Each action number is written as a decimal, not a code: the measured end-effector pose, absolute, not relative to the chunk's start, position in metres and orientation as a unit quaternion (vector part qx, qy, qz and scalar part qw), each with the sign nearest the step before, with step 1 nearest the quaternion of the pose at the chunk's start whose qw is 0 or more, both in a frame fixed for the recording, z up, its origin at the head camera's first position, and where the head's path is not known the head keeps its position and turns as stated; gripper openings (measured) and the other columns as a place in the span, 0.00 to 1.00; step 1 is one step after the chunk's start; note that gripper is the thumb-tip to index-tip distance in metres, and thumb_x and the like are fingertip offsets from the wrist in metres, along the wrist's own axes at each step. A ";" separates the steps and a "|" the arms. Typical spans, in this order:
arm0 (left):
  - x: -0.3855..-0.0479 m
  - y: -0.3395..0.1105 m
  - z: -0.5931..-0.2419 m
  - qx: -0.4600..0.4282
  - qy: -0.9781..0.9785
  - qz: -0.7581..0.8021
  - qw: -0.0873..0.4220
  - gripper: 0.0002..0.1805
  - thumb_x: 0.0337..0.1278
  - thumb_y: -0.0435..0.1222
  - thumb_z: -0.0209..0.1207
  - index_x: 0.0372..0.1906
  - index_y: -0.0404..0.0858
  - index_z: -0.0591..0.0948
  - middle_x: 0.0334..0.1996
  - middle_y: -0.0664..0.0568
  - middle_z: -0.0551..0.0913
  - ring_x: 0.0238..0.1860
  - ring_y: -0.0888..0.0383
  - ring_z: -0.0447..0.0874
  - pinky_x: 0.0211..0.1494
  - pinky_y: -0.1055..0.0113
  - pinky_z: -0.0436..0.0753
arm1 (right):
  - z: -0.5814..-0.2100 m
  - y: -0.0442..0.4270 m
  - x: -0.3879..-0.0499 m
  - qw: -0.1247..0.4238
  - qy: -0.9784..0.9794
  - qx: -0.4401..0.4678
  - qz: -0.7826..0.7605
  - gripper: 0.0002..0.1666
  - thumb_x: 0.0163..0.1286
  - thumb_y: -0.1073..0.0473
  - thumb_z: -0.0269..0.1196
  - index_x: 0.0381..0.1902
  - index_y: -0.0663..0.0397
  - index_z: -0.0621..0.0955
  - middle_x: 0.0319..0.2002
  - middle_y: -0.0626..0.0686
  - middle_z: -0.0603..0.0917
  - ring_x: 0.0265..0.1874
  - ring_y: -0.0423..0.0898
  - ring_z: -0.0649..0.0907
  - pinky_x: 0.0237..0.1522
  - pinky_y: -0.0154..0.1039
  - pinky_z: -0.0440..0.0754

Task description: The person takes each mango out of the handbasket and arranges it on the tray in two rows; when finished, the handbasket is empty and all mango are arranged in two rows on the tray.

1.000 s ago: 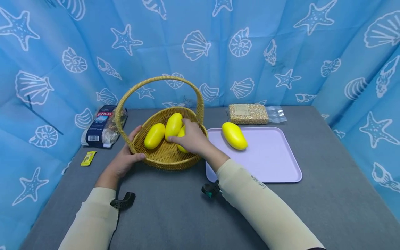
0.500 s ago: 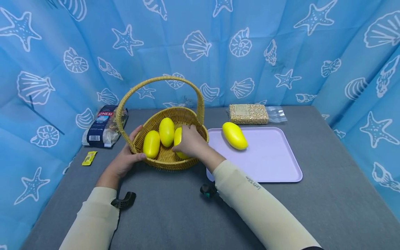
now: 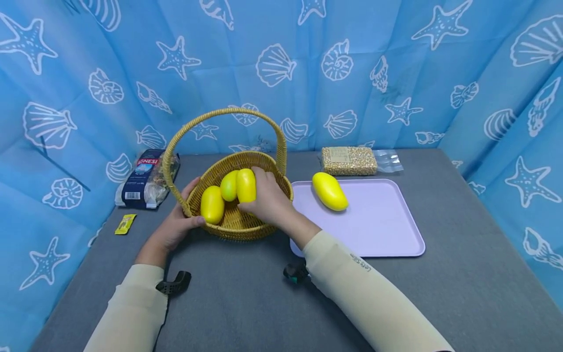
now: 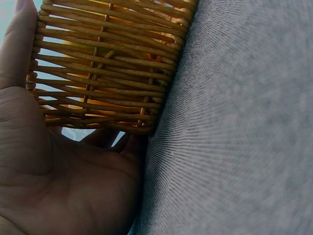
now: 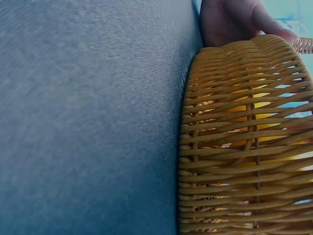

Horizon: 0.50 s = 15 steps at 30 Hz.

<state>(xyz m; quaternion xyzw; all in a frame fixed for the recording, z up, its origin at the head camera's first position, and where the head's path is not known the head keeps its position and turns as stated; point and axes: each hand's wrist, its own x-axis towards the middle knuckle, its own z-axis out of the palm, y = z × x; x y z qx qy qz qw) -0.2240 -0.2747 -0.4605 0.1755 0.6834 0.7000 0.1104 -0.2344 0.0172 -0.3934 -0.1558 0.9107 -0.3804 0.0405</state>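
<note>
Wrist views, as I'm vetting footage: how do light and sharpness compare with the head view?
Head: bright, fairly even light, wicker basket crisp; left wrist: dim, left hand shadowed, tablecloth grainy; right wrist: bluish, tablecloth softer and darker toward the bottom.

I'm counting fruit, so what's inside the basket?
The basket holds three yellow fruits. The right hand grips one, partly covering it; whatever is beneath that hand can't be seen.

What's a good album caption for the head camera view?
Left hand holding a wicker basket, right hand gripping a yellow mango, another mango on the lilac tray.
</note>
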 end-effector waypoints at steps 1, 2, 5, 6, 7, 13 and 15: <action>-0.223 -0.275 -0.460 0.175 0.685 0.699 0.111 0.57 0.71 0.31 0.69 0.91 0.58 0.46 0.88 0.44 0.47 0.80 0.46 0.54 0.72 0.67 0.68 | -0.393 0.018 -0.233 0.035 0.907 -0.168 -0.384 0.62 0.67 0.50 0.81 0.87 0.55 0.58 0.75 0.63 0.69 0.63 0.53 0.76 0.62 0.51 0.79; -0.223 -0.274 -0.460 0.174 0.685 0.698 0.111 0.57 0.71 0.31 0.69 0.90 0.59 0.46 0.88 0.44 0.48 0.80 0.46 0.55 0.72 0.67 0.69 | -0.393 0.020 -0.230 0.030 0.903 -0.180 -0.388 0.61 0.67 0.50 0.80 0.87 0.54 0.58 0.75 0.62 0.69 0.63 0.52 0.76 0.61 0.51 0.79; -0.222 -0.274 -0.460 0.173 0.688 0.696 0.111 0.56 0.72 0.32 0.69 0.90 0.60 0.47 0.88 0.44 0.48 0.79 0.46 0.56 0.72 0.67 0.69 | -0.390 0.026 -0.222 0.019 0.892 -0.219 -0.395 0.59 0.69 0.51 0.79 0.88 0.49 0.58 0.76 0.59 0.69 0.63 0.51 0.76 0.62 0.51 0.79; -0.222 -0.274 -0.460 0.172 0.688 0.696 0.112 0.56 0.72 0.32 0.69 0.90 0.60 0.47 0.87 0.44 0.48 0.79 0.47 0.57 0.71 0.67 0.69 | -0.389 0.028 -0.219 0.017 0.888 -0.228 -0.398 0.59 0.70 0.51 0.79 0.88 0.48 0.58 0.77 0.58 0.68 0.63 0.50 0.76 0.62 0.51 0.79; -0.222 -0.274 -0.460 0.171 0.689 0.695 0.111 0.56 0.72 0.32 0.69 0.90 0.60 0.47 0.87 0.44 0.49 0.78 0.47 0.57 0.71 0.67 0.69 | -0.387 0.031 -0.216 0.016 0.884 -0.236 -0.403 0.59 0.70 0.51 0.78 0.89 0.48 0.58 0.78 0.58 0.68 0.65 0.51 0.76 0.63 0.51 0.78; -0.223 -0.274 -0.460 0.174 0.686 0.698 0.111 0.58 0.72 0.35 0.71 0.91 0.56 0.44 0.87 0.44 0.49 0.79 0.46 0.57 0.72 0.67 0.69 | -0.382 0.051 -0.199 0.021 0.867 -0.245 -0.434 0.57 0.71 0.49 0.77 0.87 0.50 0.58 0.80 0.56 0.66 0.69 0.50 0.73 0.66 0.54 0.76; -0.223 -0.274 -0.460 0.175 0.685 0.698 0.111 0.58 0.72 0.35 0.71 0.91 0.55 0.44 0.87 0.44 0.49 0.79 0.46 0.56 0.72 0.68 0.68 | -0.381 0.059 -0.195 0.018 0.858 -0.252 -0.448 0.55 0.71 0.50 0.77 0.87 0.49 0.60 0.79 0.55 0.67 0.67 0.50 0.74 0.65 0.54 0.77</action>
